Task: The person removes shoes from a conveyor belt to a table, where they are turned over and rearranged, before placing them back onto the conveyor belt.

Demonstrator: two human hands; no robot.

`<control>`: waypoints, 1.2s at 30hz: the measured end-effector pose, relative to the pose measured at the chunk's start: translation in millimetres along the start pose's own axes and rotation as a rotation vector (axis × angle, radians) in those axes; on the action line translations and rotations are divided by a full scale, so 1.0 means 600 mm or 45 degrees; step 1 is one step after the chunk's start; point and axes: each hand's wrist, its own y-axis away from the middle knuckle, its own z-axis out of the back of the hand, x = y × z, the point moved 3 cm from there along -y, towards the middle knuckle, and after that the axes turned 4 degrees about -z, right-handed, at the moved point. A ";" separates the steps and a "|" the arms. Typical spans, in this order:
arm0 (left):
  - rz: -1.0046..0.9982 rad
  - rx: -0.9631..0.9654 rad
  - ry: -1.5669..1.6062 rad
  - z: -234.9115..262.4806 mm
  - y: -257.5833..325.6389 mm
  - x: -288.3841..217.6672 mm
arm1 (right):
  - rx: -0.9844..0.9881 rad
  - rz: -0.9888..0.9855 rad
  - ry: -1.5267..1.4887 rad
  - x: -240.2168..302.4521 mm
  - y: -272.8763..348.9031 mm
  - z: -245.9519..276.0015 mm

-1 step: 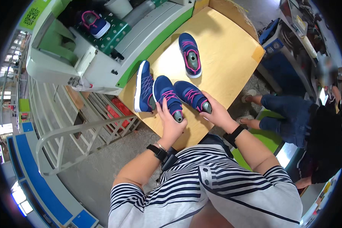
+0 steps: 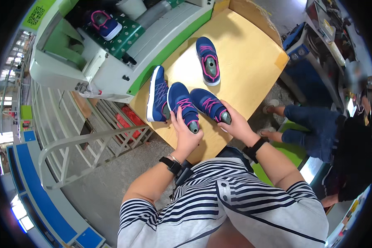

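Two navy sneakers with pink laces and white soles lie side by side on a wooden tabletop (image 2: 246, 53), heels toward me. My left hand (image 2: 188, 135) is closed around the heel end of the left sneaker (image 2: 179, 97). With my right hand (image 2: 237, 123) I grip the heel of the right sneaker (image 2: 205, 99). Grey-green shoe lasts fill both openings. Left of them, a third sneaker (image 2: 157, 95) rests on its side, its white sole facing left. Farther back, a fourth sneaker (image 2: 208, 62) stands upright with a last inside.
A white and green machine (image 2: 153, 53) borders the table's left side, with another sneaker (image 2: 106, 25) on its green perforated belt (image 2: 130, 39). A metal rail frame (image 2: 70, 165) stands at left. To the right are a blue machine (image 2: 304, 70) and a person in jeans (image 2: 314, 124).
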 end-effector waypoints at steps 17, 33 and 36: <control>-0.126 -0.338 1.402 0.303 -0.234 -0.218 | -0.544 0.497 -0.240 0.265 -0.356 0.246; 0.090 -0.827 0.606 0.280 -0.403 -0.156 | -0.641 0.486 0.358 0.320 -0.615 0.228; 0.100 -0.810 0.637 0.285 -0.411 -0.148 | -0.640 0.545 0.397 0.314 -0.638 0.226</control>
